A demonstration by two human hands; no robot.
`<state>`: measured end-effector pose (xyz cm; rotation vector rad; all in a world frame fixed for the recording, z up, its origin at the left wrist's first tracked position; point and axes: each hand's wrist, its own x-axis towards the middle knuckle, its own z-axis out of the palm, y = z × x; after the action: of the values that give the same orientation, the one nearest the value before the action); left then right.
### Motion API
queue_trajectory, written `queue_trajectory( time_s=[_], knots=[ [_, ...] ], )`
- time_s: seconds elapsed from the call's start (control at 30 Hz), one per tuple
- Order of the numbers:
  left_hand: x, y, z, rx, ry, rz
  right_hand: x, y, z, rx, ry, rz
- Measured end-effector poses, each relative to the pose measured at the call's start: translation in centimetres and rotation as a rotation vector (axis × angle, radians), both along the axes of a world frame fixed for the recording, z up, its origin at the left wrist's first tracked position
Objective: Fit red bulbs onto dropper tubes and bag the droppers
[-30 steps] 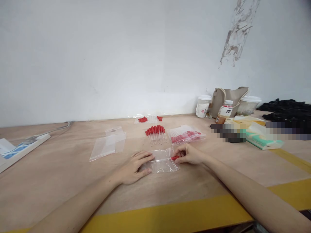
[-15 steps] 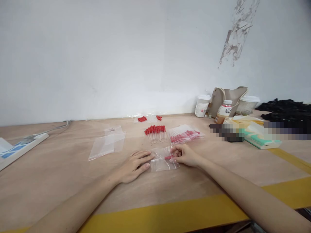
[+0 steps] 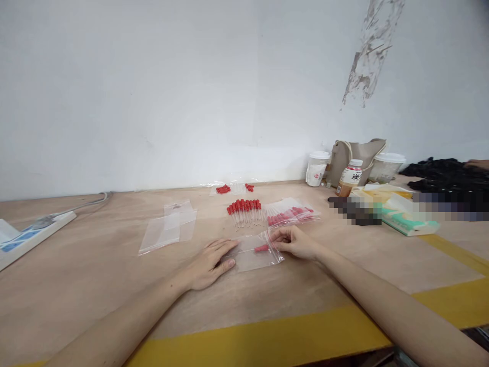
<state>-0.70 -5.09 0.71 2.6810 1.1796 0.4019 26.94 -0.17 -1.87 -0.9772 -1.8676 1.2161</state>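
A clear zip bag (image 3: 246, 261) lies flat on the table between my hands. Inside it is one dropper with a red rubber bulb (image 3: 261, 248), its thin clear tube pointing left. My left hand (image 3: 214, 262) rests on the bag's left end, fingers stretched out. At the zip end, my right hand (image 3: 292, 243) pinches the bag's edge between thumb and fingers. Just beyond the bag, several red-bulbed droppers (image 3: 244, 206) lie side by side, bulbs away from me. To their right is a pile of filled bags (image 3: 292, 213) with droppers in them.
Flat bags (image 3: 168, 229) lie to the left. Near the wall, a clear bag holds red bulbs (image 3: 223, 189). A power strip (image 3: 38, 232) is at far left. Paper cup (image 3: 317, 168), bottle (image 3: 350, 177), handbag (image 3: 357, 153), tissue pack (image 3: 408, 219) and black cloth (image 3: 446, 173) stand or lie right.
The red bulb, earlier at my right fingertips, now lies inside the bag apart from them. My right hand now pinches the bag's edge, and the bag lies flatter. My left hand has barely moved.
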Motion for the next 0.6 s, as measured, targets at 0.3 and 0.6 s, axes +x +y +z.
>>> queue_trajectory(
  time_s=[0.3,0.6],
  knots=[
    [0.0,-0.1,-0.1,0.023,-0.038,-0.012,-0.3,4.5,2.7,0.276,-0.397,-0.472],
    [-0.5,0.2,-0.5,0.052,0.008,-0.021,-6.5,10.8,3.9,0.21,-0.595,-0.66]
  ],
)
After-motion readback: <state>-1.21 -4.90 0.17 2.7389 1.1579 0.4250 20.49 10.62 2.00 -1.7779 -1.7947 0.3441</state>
